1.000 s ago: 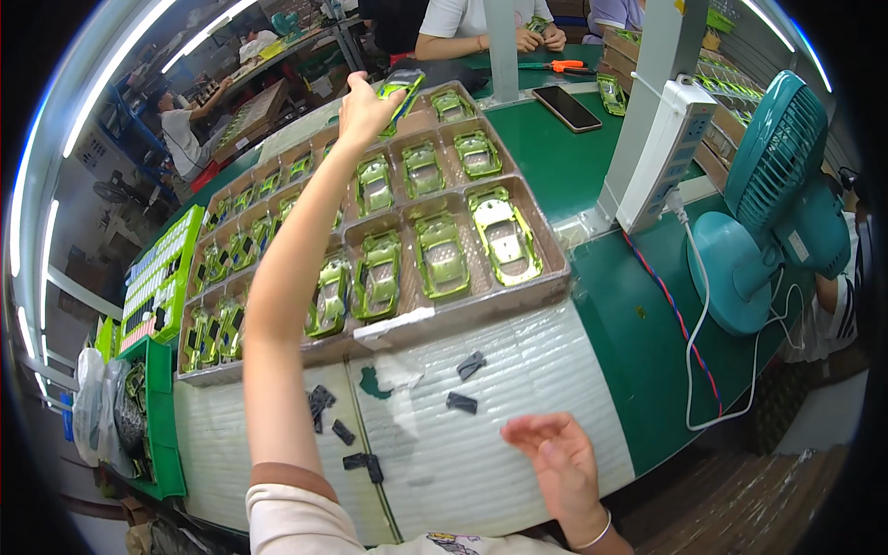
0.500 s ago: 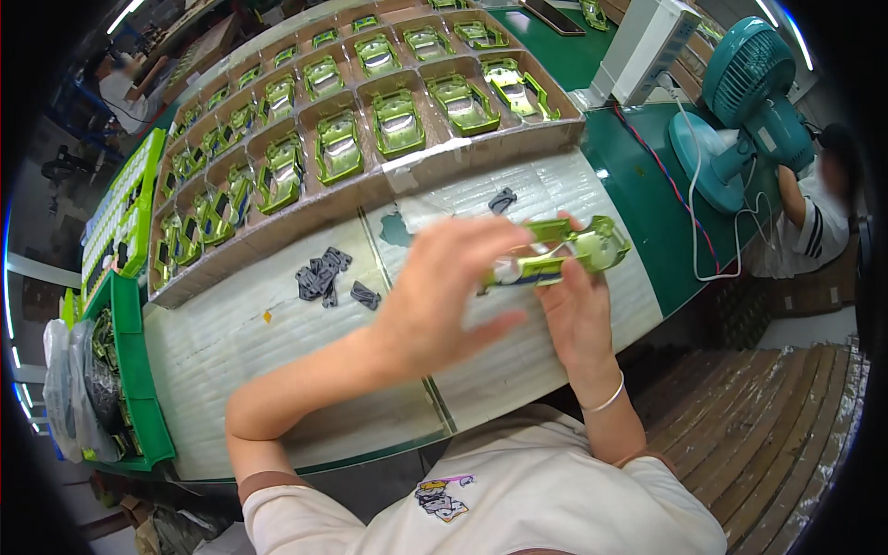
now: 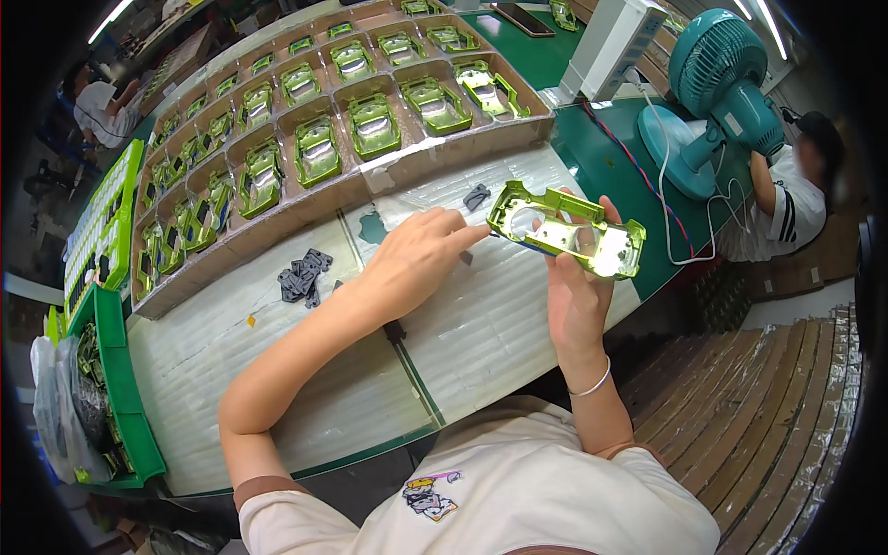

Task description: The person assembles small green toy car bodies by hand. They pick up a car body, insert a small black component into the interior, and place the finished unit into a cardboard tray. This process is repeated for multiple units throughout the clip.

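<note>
My right hand [image 3: 581, 301] grips a shiny green plastic car-body shell [image 3: 606, 252] by its underside and far edge, holding it tilted above the bench. My left hand [image 3: 412, 262] is closed, its fingertips close to the shell's left end. Something small and dark shows by those fingertips; what they pinch is hidden. A pile of dark grey plastic parts [image 3: 303, 277] lies left of my left forearm. Beyond my left hand lies another grey part [image 3: 476, 196]. A dark piece [image 3: 395, 331] shows beside the forearm, near the bench seam.
A divided cardboard tray [image 3: 268, 220] of green shells spans the back of the bench. A teal fan [image 3: 717, 65], a white box [image 3: 610, 46] and cables [image 3: 663, 185] stand right. At left is a green crate [image 3: 139, 398] with plastic bags. A person [image 3: 795, 194] sits at far right.
The shell has turned so more of its open side faces me. My left hand has come off it, moved slightly left and closed. The whole view has shifted a little.
</note>
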